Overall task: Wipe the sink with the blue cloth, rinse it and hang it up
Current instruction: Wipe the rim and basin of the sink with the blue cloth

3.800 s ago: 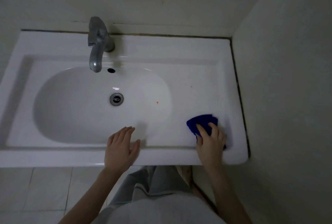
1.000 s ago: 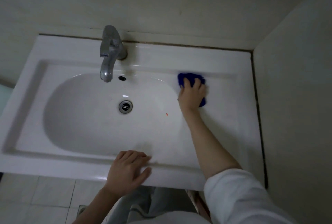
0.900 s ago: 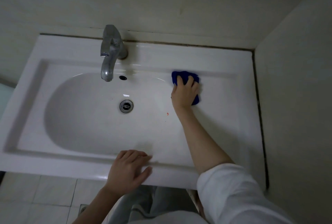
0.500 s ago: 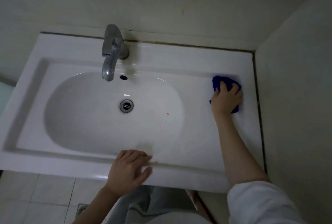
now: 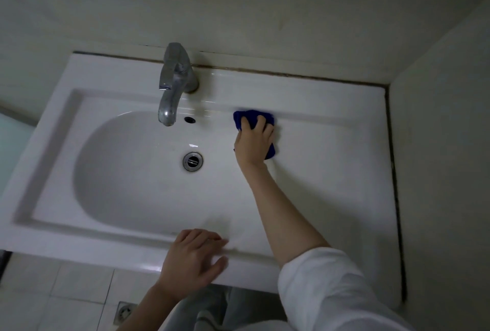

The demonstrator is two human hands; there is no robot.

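right hand (image 5: 253, 142) gripping blue cloth (image 5: 245, 117) (curled round it) on sink (image 5: 318, 92), left hand (image 5: 193, 259) flat on its front rim

Covers most of the blue cloth (image 5: 252, 115) with the right hand (image 5: 252, 143), right of the tap (image 5: 173, 84); loses the sleeve (image 5: 331, 291) past the bottom edge.

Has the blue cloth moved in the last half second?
Yes. The right hand has slid the blue cloth left along the sink, away from the side wall, toward the tap.
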